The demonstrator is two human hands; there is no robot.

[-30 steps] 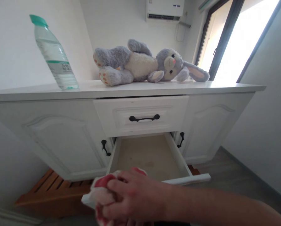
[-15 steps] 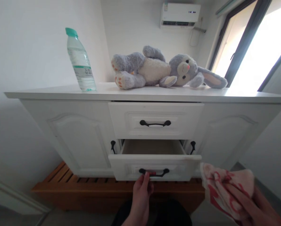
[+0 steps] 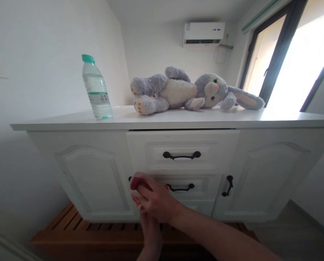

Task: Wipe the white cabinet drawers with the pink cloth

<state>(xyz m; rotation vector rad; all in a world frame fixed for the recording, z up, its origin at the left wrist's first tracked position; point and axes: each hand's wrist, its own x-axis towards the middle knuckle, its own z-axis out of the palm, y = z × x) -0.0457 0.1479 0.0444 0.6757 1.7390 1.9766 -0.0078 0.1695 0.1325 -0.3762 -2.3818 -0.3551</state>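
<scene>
From the head camera, our left hand (image 3: 151, 233) is mostly hidden beneath the right forearm, so we cannot tell its grip. Our right hand (image 3: 155, 199) presses a crumpled red-and-white cloth (image 3: 136, 184), largely covered, against the smooth white lower drawer (image 3: 205, 186), left of its black curved handle (image 3: 181, 187).

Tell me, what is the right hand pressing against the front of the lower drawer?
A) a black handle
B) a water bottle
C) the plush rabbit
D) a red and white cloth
D: the right hand holds a red and white cloth against the left part of the lower drawer front, while the water bottle and plush rabbit sit on top of the cabinet.
</scene>
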